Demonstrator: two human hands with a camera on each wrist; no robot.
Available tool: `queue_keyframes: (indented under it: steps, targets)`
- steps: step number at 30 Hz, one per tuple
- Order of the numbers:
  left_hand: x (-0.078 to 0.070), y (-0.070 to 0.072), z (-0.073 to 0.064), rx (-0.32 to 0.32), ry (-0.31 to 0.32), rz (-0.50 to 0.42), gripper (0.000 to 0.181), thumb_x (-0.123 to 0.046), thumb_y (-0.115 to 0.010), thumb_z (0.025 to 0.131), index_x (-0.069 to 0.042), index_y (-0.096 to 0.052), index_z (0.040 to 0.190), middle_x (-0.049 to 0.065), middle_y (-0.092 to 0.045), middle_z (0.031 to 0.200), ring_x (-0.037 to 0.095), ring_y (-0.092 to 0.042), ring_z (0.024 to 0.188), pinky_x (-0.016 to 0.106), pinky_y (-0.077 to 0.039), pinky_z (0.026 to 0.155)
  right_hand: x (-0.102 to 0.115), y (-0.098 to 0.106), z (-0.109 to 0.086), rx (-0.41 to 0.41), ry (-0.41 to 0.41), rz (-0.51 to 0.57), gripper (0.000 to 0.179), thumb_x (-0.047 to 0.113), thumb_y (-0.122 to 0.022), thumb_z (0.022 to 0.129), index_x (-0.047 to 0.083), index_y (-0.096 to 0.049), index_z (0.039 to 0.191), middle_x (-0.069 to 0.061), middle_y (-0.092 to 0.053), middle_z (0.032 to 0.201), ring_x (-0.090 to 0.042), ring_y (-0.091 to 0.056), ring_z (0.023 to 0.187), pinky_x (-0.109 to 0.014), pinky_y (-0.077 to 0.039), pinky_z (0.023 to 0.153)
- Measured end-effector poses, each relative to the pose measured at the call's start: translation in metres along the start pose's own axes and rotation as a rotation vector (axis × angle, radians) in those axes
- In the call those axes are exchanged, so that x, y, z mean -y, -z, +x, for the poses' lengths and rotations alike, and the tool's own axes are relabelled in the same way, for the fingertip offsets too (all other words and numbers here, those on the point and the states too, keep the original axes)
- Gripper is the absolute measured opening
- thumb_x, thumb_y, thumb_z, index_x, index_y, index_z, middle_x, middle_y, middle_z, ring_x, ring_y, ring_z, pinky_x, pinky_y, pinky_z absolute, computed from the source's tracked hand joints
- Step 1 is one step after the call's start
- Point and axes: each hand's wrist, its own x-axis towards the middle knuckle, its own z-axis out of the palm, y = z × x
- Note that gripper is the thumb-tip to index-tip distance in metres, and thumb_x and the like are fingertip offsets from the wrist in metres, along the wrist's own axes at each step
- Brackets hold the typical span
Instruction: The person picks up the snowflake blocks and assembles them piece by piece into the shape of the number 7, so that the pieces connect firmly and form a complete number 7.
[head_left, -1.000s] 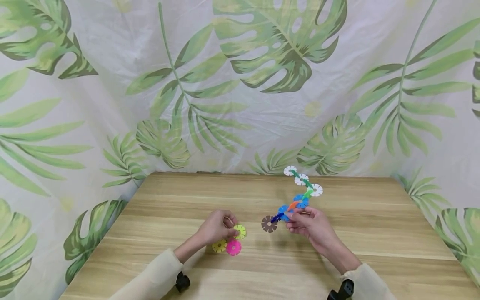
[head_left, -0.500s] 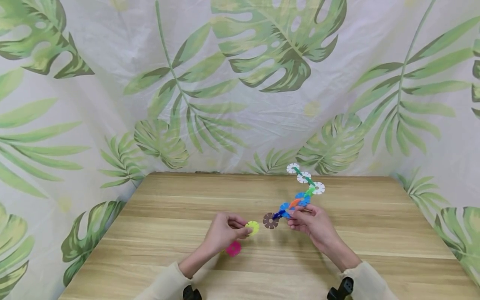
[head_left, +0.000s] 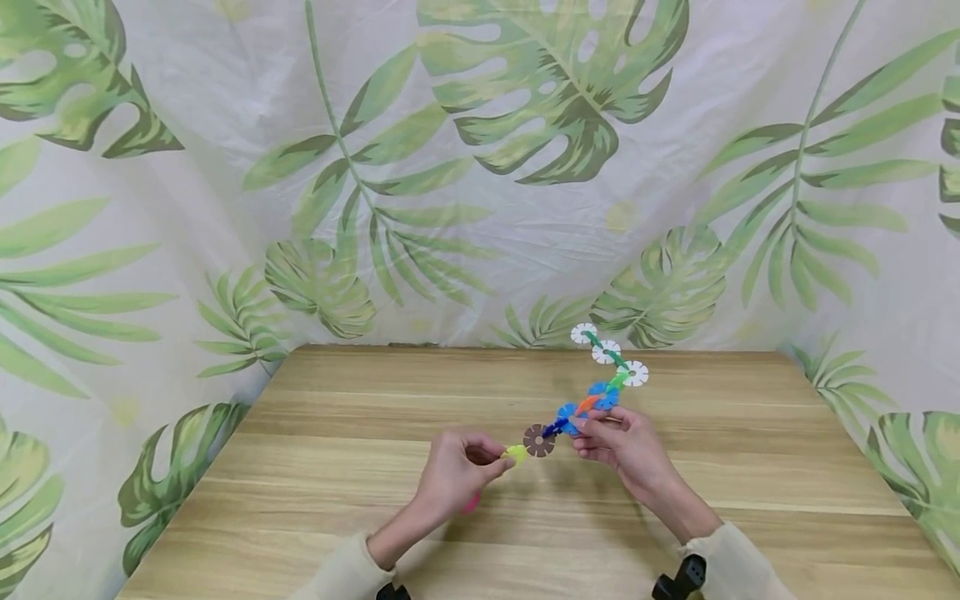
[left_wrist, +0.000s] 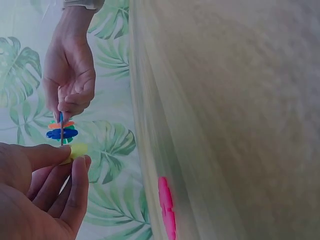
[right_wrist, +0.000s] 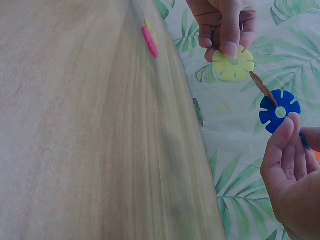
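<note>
My left hand (head_left: 459,473) pinches a yellow notched plastic disc (right_wrist: 235,73) between thumb and fingers. With its fingertips, my right hand (head_left: 630,454) grips a blue disc (head_left: 567,414) in a zigzag chain of interlocked notched discs. A brown disc (head_left: 531,447) forms the chain's near end, joined to a dark blue one (right_wrist: 271,120). Past the right fingers the chain runs through orange (head_left: 588,406) and green pieces to white discs (head_left: 637,373). The yellow disc's edge meets the brown disc's edge, their slots facing in the right wrist view. Both hands are above the table.
On the wooden table (head_left: 360,400) a pink disc (right_wrist: 149,42) lies below the left hand, mostly covered by it in the head view. Another yellow disc (right_wrist: 152,33) lies beside the pink one. A leaf-patterned cloth (head_left: 480,275) hangs behind the table.
My left hand has lifted the yellow disc from near the pink one and carried it right, up to the brown disc. The right hand and chain have stayed almost in place.
</note>
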Motion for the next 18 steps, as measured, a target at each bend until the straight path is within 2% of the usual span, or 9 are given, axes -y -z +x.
queue_keyframes:
  steps: [5,8,12,18]
  targets:
    - [-0.003,-0.004,-0.001,0.003,-0.020,0.007,0.006,-0.007,-0.087,0.085,-0.007,-0.081,0.085,0.005,-0.080,0.079,0.004,-0.070,0.065,0.019,-0.059,0.059,-0.001,0.000,-0.001,-0.003,0.001,-0.010,0.021,0.012,-0.072,0.100,-0.001,-0.063,0.114,-0.005,-0.079,0.093,-0.016,-0.077,0.084,-0.034,-0.066,0.084]
    - [-0.006,-0.005,-0.002,0.002,-0.059,0.049,0.006,-0.004,-0.086,0.085,-0.007,-0.081,0.085,0.005,-0.080,0.079,0.002,-0.069,0.064,0.019,-0.059,0.060,-0.002,-0.002,-0.002,-0.013,0.005,-0.031,0.022,0.012,-0.074,0.099,-0.001,-0.061,0.111,-0.006,-0.079,0.092,-0.018,-0.077,0.083,-0.036,-0.067,0.083]
    - [-0.008,-0.006,-0.005,-0.004,-0.103,0.104,0.007,-0.001,-0.084,0.085,-0.006,-0.079,0.084,0.005,-0.079,0.079,-0.001,-0.066,0.063,0.019,-0.059,0.060,-0.003,-0.006,-0.001,-0.011,0.009,-0.062,0.025,0.012,-0.072,0.099,-0.005,-0.061,0.114,-0.008,-0.078,0.092,-0.019,-0.077,0.082,-0.037,-0.067,0.082]
    - [-0.011,-0.005,-0.005,-0.016,-0.121,0.128,0.006,-0.001,-0.084,0.085,-0.005,-0.079,0.086,0.006,-0.079,0.078,-0.002,-0.064,0.063,0.019,-0.059,0.060,-0.001,-0.009,0.001,-0.016,0.011,-0.082,0.024,0.010,-0.069,0.101,-0.007,-0.062,0.116,-0.006,-0.077,0.089,-0.016,-0.075,0.078,-0.036,-0.067,0.080]
